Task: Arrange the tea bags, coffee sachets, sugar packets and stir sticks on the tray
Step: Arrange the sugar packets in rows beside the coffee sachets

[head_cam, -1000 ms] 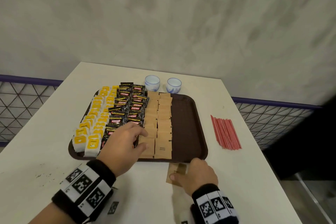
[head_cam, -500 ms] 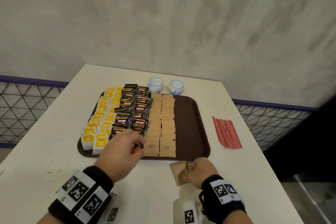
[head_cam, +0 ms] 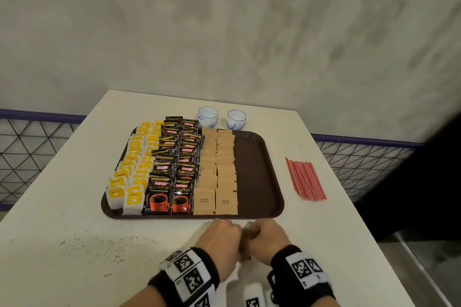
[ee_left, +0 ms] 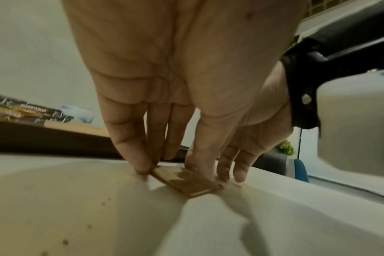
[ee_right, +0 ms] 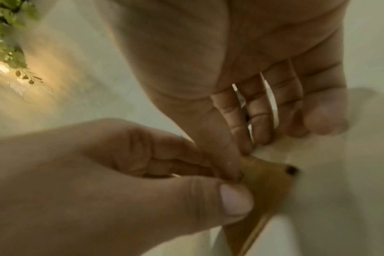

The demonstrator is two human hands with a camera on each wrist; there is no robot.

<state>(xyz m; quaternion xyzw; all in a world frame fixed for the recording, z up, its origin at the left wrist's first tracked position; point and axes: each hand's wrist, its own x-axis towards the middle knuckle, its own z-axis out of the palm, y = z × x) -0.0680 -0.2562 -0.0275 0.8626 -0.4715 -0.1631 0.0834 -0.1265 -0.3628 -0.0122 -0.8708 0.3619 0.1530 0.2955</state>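
Observation:
On the brown tray (head_cam: 252, 169) lie rows of yellow tea bags (head_cam: 134, 164), black coffee sachets (head_cam: 179, 157) and brown sugar packets (head_cam: 217, 169); its right strip is bare. Red stir sticks (head_cam: 305, 178) lie on the table right of the tray. Just in front of the tray my left hand (head_cam: 224, 224) and right hand (head_cam: 259, 225) meet over a small stack of loose sugar packets (ee_left: 186, 181). The left thumb and fingers pinch the stack (ee_right: 267, 181), and the right thumb presses on it from the other side. In the head view the stack is mostly hidden.
Two small white-and-blue cups (head_cam: 207, 117) (head_cam: 236, 119) stand behind the tray. The white table (head_cam: 74, 244) ends close on the right and front. A purple-railed mesh fence (head_cam: 30, 154) runs on both sides.
My left hand left the coffee sachets on the tray and came to the right hand. The right hand lifted the loose sugar packets off the table; both hands now hold them together.

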